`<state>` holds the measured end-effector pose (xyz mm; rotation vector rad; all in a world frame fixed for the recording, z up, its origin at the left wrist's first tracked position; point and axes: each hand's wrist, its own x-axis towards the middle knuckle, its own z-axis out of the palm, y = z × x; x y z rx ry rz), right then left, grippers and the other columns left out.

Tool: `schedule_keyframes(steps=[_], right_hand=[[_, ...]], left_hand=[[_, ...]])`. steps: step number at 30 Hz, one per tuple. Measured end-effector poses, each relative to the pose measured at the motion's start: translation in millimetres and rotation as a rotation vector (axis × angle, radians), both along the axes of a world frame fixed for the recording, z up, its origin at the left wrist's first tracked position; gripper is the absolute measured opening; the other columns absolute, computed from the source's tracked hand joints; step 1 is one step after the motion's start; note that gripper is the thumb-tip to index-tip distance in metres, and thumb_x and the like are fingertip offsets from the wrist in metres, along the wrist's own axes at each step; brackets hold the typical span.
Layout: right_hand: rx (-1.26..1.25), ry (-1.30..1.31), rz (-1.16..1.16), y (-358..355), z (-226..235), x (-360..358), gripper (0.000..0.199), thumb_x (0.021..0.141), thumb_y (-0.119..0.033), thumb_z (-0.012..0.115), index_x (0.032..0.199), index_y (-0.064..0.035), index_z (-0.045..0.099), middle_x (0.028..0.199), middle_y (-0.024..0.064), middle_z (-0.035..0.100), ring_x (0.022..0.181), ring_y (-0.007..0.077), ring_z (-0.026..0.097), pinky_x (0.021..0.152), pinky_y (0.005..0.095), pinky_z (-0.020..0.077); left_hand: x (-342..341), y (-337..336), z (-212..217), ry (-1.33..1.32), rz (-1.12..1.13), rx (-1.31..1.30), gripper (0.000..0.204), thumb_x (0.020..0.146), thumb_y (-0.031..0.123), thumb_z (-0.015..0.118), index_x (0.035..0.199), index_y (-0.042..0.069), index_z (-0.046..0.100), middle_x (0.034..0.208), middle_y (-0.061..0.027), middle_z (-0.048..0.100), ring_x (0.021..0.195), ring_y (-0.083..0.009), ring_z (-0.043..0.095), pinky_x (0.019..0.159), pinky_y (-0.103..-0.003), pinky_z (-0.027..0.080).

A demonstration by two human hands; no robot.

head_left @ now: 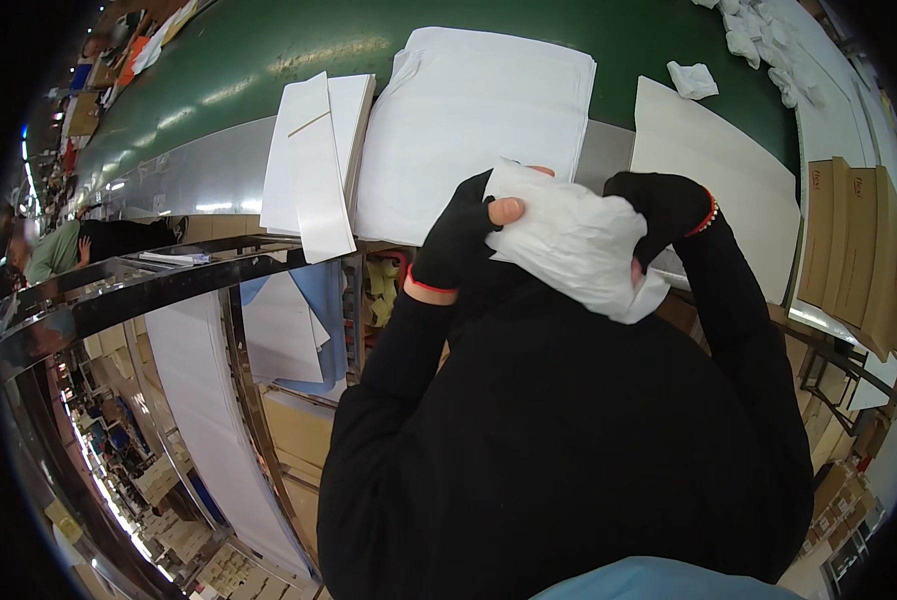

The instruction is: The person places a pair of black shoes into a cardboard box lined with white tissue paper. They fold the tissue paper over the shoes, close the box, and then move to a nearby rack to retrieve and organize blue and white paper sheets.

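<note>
A crumpled sheet of thin white paper [568, 240] hangs bunched between my hands, close to my chest. My left hand [463, 228], in a black fingerless glove, pinches its left end between thumb and fingers. My right hand [663, 212], gloved the same way, is bent around the right end; its fingers are mostly hidden behind the paper. Beyond them lies a wide stack of thin white sheets [478, 110], its top left corner ruffled. Left of that sits a smaller stack of white sheets [353, 115] with a folded white strip [323, 200] across it.
A cream sheet [713, 170] lies to the right, with a crumpled paper wad [692, 80] at its far edge. More crumpled paper [758, 45] is heaped at far right, near brown cartons [848, 240]. The green surface [238, 60] spans the back. Another person [63, 250] is at far left.
</note>
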<state>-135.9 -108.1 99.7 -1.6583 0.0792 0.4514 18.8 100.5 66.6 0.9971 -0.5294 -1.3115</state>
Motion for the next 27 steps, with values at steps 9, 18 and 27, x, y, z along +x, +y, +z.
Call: schedule_keyframes(steps=[9, 18, 27], right_hand=[[-0.278, -0.287, -0.769, 30.0, -45.3, -1.7, 0.035, 0.097, -0.014, 0.044, 0.127, -0.0006, 0.054, 0.116, 0.0069, 0.061, 0.102, 0.012, 0.056, 0.087, 0.0254, 0.0436], [0.073, -0.497, -0.922, 69.7, -38.2, 15.9, 0.063, 0.087, -0.038, 0.063, 0.131, 0.0043, 0.046, 0.12, 0.0151, 0.057, 0.109, 0.0214, 0.055, 0.093, 0.0326, 0.042], [0.141, -0.365, -0.805, 62.6, -32.0, 3.4, 0.049, 0.083, -0.033, 0.07, 0.112, 0.0023, 0.054, 0.095, 0.0056, 0.059, 0.086, 0.0149, 0.055, 0.076, 0.0282, 0.0442]], left_hand=[[-5.4, -10.6, 1.6, -0.619, 0.484, 0.075, 0.057, 0.069, 0.013, 0.083, 0.117, -0.002, 0.058, 0.092, -0.0115, 0.068, 0.084, -0.0145, 0.064, 0.074, -0.028, 0.053], [-24.8, -8.7, 11.2, -0.73, 0.565, -0.155, 0.048, 0.068, 0.022, 0.084, 0.107, 0.004, 0.064, 0.087, -0.011, 0.069, 0.081, -0.0165, 0.067, 0.073, -0.029, 0.051], [-21.2, -5.4, 9.4, -0.336, 0.499, -0.091, 0.043, 0.096, 0.042, 0.051, 0.082, 0.002, 0.057, 0.069, -0.0013, 0.054, 0.069, -0.0084, 0.048, 0.064, -0.029, 0.043]])
